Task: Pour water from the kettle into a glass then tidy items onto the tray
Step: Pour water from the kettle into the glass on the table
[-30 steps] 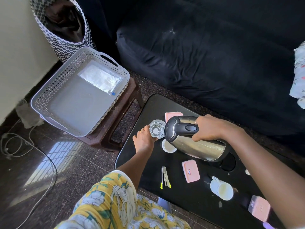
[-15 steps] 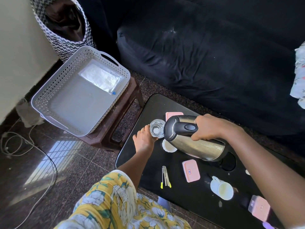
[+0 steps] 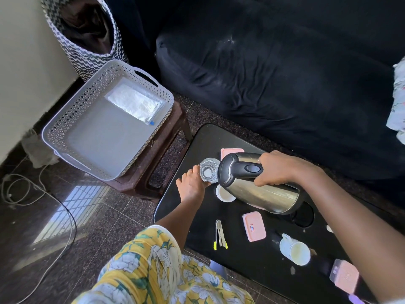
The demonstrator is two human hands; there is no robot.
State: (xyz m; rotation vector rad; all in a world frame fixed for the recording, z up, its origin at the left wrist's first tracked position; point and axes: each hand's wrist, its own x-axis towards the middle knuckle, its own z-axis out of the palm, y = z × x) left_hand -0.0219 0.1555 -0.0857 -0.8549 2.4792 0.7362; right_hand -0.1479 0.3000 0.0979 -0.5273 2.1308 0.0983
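A steel kettle [image 3: 263,194] with a black lid and handle is tipped steeply to the left, its spout over a clear glass [image 3: 208,171] on the black table [image 3: 245,268]. My right hand [image 3: 278,168] grips the kettle's handle. My left hand [image 3: 191,183] holds the glass at its near side. A grey perforated tray [image 3: 72,119] sits on a brown stool [image 3: 166,148] to the left, with a clear plastic packet [image 3: 133,104] lying in it.
On the table lie pink lidded boxes [image 3: 254,227] [image 3: 345,276] [image 3: 230,151], a white cup [image 3: 294,249], a small white dish [image 3: 223,194], metal tongs [image 3: 220,234] and the kettle's base [image 3: 303,215]. A dark sofa [image 3: 285,73] is behind; a zigzag basket [image 3: 87,34] and floor cables [image 3: 32,194] are at left.
Almost nothing has changed; the kettle stays tipped over the glass and both hands keep their hold.
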